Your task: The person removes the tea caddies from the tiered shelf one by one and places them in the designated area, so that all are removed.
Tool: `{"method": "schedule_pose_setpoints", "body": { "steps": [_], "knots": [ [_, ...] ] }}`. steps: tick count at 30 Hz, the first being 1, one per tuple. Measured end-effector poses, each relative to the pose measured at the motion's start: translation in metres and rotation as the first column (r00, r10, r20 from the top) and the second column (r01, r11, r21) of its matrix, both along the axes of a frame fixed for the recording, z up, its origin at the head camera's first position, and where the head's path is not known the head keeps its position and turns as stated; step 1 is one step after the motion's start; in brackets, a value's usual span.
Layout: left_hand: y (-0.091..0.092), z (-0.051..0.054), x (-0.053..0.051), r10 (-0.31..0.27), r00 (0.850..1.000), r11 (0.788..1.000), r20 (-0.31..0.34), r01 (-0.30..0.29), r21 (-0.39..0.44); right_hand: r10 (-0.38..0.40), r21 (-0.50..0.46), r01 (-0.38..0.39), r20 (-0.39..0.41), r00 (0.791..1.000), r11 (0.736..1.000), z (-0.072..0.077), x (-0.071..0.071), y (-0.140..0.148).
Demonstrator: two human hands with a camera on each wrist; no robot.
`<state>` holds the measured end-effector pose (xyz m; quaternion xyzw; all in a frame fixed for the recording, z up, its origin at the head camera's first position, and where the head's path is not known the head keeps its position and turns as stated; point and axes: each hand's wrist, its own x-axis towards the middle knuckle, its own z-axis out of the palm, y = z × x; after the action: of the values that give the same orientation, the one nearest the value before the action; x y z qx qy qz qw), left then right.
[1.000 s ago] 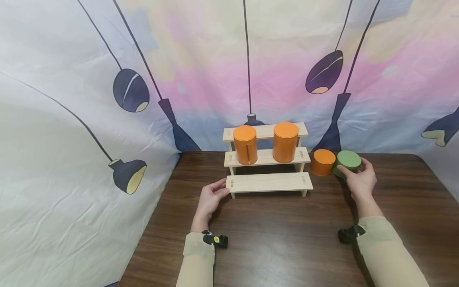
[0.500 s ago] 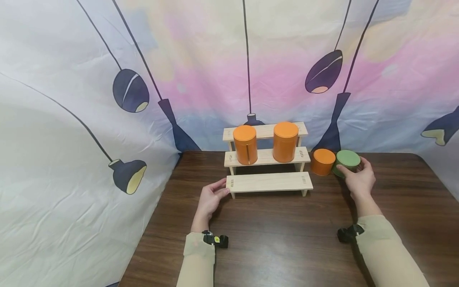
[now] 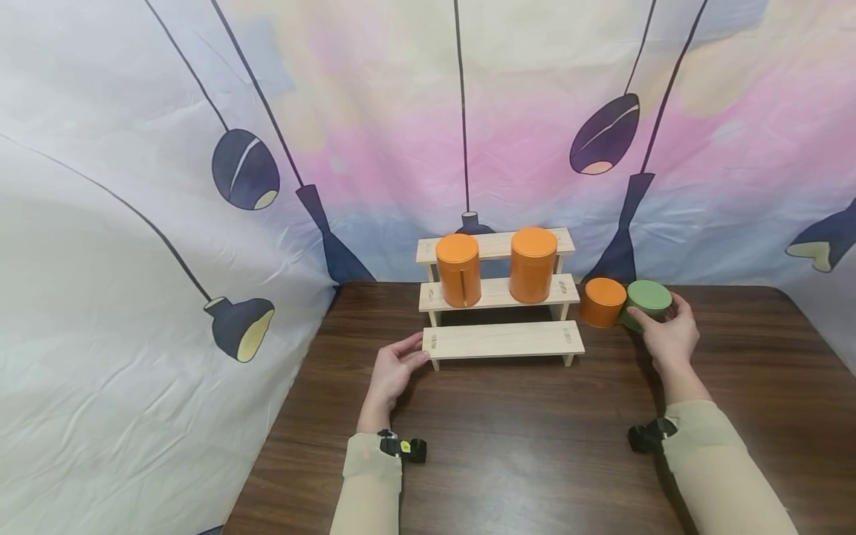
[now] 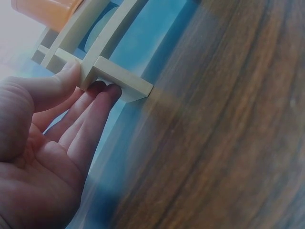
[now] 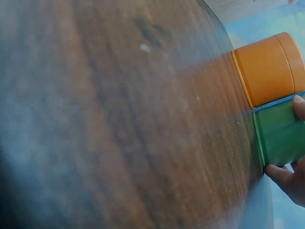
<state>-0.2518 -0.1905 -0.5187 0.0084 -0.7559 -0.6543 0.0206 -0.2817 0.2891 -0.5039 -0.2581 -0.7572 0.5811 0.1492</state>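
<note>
A three-step wooden rack point(image 3: 501, 340) stands on the table, its lowest step nearest. My left hand point(image 3: 391, 371) pinches the left end of that lowest step; in the left wrist view the thumb and fingers of the hand point(image 4: 57, 129) meet at the wood point(image 4: 121, 78). Two tall orange tins point(image 3: 458, 271) point(image 3: 533, 266) stand on the middle step. Right of the rack are a short orange tin point(image 3: 602, 303) and a short green tin point(image 3: 649, 297), side by side on the table. My right hand point(image 3: 672, 334) grips the green tin point(image 5: 279, 131) between thumb and fingers.
A dark wood-grain table point(image 3: 508, 438) reaches back to a hanging cloth point(image 3: 374, 148) printed with lamps, which also runs down the left side. Each wrist carries a small black camera, the left one point(image 3: 403, 447) and the right one point(image 3: 650, 436).
</note>
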Motion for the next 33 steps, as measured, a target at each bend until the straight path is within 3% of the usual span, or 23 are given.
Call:
{"method": "schedule_pose_setpoints", "body": {
  "steps": [21,33],
  "knots": [
    [-0.0015,0.0002,0.0010,-0.014,1.000,1.000,0.008,0.014,-0.004,0.002,-0.005,-0.002,-0.001,1.000,1.000,-0.0013,0.0011,0.0006],
    [-0.0019,0.0008,0.0020,-0.009,1.000,1.000,0.018,0.008,0.017,0.025,-0.060,-0.025,0.004,1.000,0.998,-0.0009,0.0036,0.0027]
  ]
}}
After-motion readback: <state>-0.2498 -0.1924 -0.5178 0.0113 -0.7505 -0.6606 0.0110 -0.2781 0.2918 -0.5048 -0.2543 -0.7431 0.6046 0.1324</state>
